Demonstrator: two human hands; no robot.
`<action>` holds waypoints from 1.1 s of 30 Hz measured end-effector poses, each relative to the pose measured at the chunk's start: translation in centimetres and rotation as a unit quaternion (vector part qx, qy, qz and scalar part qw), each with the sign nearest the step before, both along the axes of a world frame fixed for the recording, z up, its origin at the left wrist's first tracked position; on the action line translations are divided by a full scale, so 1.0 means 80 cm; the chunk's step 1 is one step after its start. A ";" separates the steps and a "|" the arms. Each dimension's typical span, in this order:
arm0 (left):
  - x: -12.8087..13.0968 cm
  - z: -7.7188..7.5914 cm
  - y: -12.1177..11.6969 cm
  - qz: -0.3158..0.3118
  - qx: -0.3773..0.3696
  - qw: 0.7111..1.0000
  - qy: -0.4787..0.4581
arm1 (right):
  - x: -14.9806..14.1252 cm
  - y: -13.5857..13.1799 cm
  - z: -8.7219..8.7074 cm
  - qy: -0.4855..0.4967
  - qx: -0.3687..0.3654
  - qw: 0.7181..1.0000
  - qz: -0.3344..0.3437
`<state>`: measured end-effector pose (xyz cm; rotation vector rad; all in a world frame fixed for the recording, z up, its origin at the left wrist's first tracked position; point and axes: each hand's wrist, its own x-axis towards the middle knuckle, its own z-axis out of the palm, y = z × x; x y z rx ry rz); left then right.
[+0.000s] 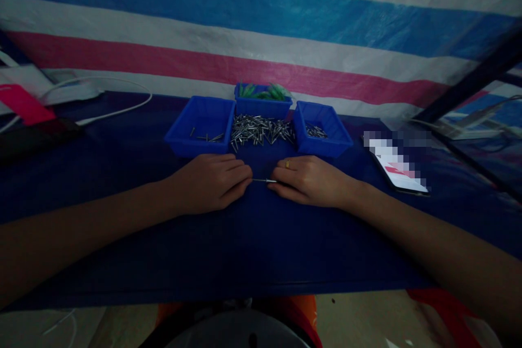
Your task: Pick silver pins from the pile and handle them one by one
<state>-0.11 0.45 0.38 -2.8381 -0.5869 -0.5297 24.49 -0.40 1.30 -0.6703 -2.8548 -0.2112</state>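
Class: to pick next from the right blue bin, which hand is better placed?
Probably right: the right hand lies just in front of that blue bin; the left hand is farther off.

The pins (261, 130) gleam like bare metal, the bins (198, 148) look smooth plastic, the table (253, 250) smooth, the striped sheet (285, 20) creased, faintly glossy plastic.

A pin (261, 180) is bridging the left hand (216, 182) and right hand (306, 180). Bare tabletop (253, 250) is running to the near edge, offering passage. Beyond, the left bin (207, 117), back bin (263, 107) and right bin (324, 146) are walling loose pins (259, 129) on three sides; a phone (395, 168) is obstructing farther right
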 end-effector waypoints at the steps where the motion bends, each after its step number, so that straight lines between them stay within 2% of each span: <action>1: 0.000 0.000 0.000 -0.001 -0.002 1.000 0.000 | 0.000 0.000 0.000 0.002 0.002 1.000 0.000; 15: 0.000 -0.001 0.002 -0.033 0.012 0.999 -0.038 | -0.001 0.002 -0.003 0.010 -0.005 1.000 -0.001; 24: -0.001 -0.002 0.004 -0.062 0.068 0.988 -0.121 | -0.010 0.001 -0.008 0.012 -0.001 1.000 -0.003; 27: -0.002 -0.005 0.005 -0.076 0.046 0.989 -0.117 | -0.016 0.000 -0.008 0.027 -0.021 0.999 -0.003; 33: -0.001 -0.007 0.015 -0.120 -0.066 0.973 -0.183 | -0.022 0.001 -0.004 0.059 -0.096 0.993 -0.025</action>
